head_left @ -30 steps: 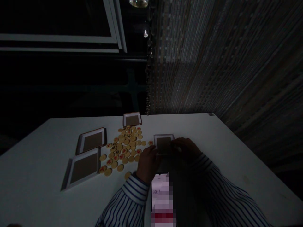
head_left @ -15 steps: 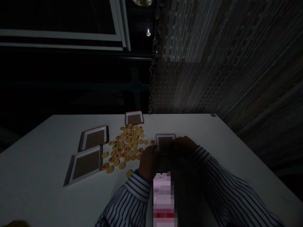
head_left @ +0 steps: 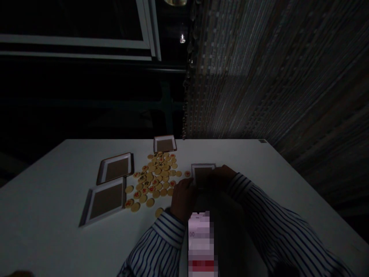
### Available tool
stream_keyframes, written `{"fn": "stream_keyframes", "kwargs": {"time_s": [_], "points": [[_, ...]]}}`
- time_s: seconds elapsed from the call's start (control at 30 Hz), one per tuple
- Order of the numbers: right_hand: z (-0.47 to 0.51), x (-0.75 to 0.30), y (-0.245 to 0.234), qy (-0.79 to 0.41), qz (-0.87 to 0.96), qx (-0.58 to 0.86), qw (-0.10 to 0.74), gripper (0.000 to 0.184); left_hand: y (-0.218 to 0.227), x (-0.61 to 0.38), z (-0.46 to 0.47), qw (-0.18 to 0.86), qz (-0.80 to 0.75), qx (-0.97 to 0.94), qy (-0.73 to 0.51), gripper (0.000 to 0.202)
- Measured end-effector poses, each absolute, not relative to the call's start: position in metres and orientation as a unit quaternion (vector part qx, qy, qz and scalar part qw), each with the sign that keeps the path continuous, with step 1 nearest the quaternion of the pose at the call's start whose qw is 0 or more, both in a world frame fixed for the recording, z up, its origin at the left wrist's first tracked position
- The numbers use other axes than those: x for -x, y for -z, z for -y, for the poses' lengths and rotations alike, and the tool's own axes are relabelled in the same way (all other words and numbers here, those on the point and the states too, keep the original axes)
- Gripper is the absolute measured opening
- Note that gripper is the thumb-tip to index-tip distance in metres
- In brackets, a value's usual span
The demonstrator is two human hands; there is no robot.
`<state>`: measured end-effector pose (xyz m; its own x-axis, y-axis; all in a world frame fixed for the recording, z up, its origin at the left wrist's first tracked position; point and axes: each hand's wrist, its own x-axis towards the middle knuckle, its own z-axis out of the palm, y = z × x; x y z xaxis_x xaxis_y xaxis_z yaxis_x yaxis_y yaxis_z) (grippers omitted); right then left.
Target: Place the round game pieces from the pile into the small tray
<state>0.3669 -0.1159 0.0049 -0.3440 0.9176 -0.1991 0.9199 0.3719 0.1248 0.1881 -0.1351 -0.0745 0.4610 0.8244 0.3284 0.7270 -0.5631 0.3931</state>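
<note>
A shallow rectangular tray (head_left: 203, 174) with a pale rim and a dark brownish bottom lies flat on the table between my hands. My left hand (head_left: 183, 198) is closed at its near left corner, fingers curled toward the rim. Across from it, my right hand (head_left: 223, 177) closes over the tray's right side; its fingertips are lost in shadow. To the left spreads a loose heap of round wooden xiangqi pieces (head_left: 155, 179), some showing red or black characters. One red-marked piece (head_left: 187, 174) lies just left of the tray.
Two similar trays (head_left: 123, 192) (head_left: 132, 161) lie left of the pieces, and another tray (head_left: 175, 144) stands behind them. A lit phone (head_left: 198, 227) is below my hands. The white table (head_left: 52, 200) ends before a bead-string curtain (head_left: 230, 96). The room is dark.
My right hand has shifted slightly left, further over the tray. My left hand stays at its corner. The whole view has moved a little; trays and pieces lie as before.
</note>
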Motion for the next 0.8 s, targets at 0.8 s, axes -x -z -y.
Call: {"fn": "stream_keyframes", "kwargs": {"time_s": [0.8], "points": [[0.1096,-0.3642,-0.0035,0.026,-0.811,-0.563,0.157,0.045,0.072,-0.1884,0.1377,0.082,-0.467,-0.844,-0.251,0.019]]}}
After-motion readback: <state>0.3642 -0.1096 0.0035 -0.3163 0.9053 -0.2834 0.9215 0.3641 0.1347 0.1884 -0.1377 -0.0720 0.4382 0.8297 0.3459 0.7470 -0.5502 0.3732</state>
